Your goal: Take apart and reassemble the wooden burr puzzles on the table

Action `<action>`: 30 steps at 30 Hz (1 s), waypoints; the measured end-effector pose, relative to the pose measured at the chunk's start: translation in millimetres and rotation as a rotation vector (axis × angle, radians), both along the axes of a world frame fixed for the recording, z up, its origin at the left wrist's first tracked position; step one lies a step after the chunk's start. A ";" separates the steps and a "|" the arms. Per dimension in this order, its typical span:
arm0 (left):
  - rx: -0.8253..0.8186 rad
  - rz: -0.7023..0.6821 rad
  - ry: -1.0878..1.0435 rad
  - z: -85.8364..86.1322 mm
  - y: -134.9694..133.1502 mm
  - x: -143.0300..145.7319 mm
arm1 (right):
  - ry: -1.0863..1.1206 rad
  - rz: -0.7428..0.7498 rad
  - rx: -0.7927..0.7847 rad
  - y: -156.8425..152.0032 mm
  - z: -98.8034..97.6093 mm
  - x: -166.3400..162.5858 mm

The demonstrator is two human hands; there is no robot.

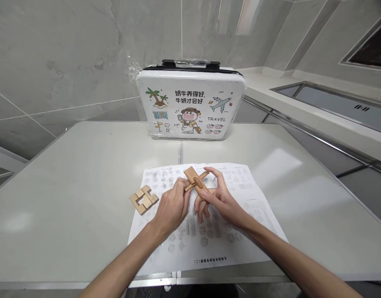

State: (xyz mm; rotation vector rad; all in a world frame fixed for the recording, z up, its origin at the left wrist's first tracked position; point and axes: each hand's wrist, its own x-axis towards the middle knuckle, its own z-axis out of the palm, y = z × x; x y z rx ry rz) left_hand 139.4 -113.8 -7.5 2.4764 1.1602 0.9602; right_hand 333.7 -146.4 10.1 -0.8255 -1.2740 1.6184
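Above the printed sheet (165, 252), both hands hold crossed wooden puzzle pieces (190, 174): a wide flat bar with thinner pieces passing through or across it. My left hand (174, 203) is closed on the left end of a thin piece, its fingertips partly hidden. My right hand (223, 200) pinches the lower end of the wide bar between thumb and fingers, with the index finger raised near the thin piece's far end. To the left, another group of wooden pieces (137, 195) lies as a squarish frame with a gap in its middle, partly on the sheet.
A white plastic-wrapped case (190, 85) with cartoon prints stands upright at the back of the white folding table (85, 178). A seam runs down the table's middle. A counter (308, 99) with a dark inset panel is at the right, and a grey tiled wall (69, 54) rises behind.
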 end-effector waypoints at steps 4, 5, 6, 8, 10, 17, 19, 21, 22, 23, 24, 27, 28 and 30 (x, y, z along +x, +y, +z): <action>0.000 -0.003 -0.038 -0.8 -1.7 -0.1 | -0.004 -0.011 -0.027 0.9 -6.7 -2.2; -0.008 -0.007 -0.050 -1.3 -2.1 -0.4 | -0.003 -0.016 -0.030 1.2 -8.1 -2.5; -0.019 -0.014 -0.059 -2.0 -2.5 -0.8 | 0.000 -0.021 -0.033 1.6 -9.3 -2.5; -0.043 -0.027 -0.071 -3.6 -2.9 -1.7 | 0.006 -0.032 -0.049 3.1 -11.1 -2.0; -0.076 -0.037 -0.085 -5.3 -3.0 -2.4 | 0.010 -0.043 -0.073 5.4 -12.0 -0.7; -0.107 -0.011 -0.135 -4.6 -2.7 -0.1 | 0.013 -0.156 -0.057 11.8 -12.3 1.3; -0.096 0.002 -0.118 -3.7 -2.8 0.6 | 0.018 -0.169 -0.036 11.7 -13.5 0.9; -0.086 0.016 -0.099 -3.9 -2.8 0.9 | 0.021 -0.171 -0.027 11.4 -15.1 0.8; -0.085 0.024 -0.092 -4.5 -2.7 0.9 | 0.021 -0.170 -0.026 11.2 -15.9 1.0; -0.086 0.033 -0.088 -5.2 -2.6 1.0 | 0.021 -0.169 -0.026 11.3 -16.6 1.2; -0.090 0.042 -0.084 -6.1 -2.4 1.1 | 0.019 -0.172 -0.028 11.6 -17.3 1.6; -0.104 0.071 -0.075 -8.0 -2.0 2.0 | 0.014 -0.207 -0.050 14.0 -18.9 3.9; -0.109 0.078 -0.076 -8.1 -1.9 2.4 | 0.018 -0.232 -0.059 15.5 -19.2 5.3; -0.127 0.083 -0.089 -7.4 -1.8 3.3 | 0.022 -0.308 -0.069 19.3 -19.4 9.2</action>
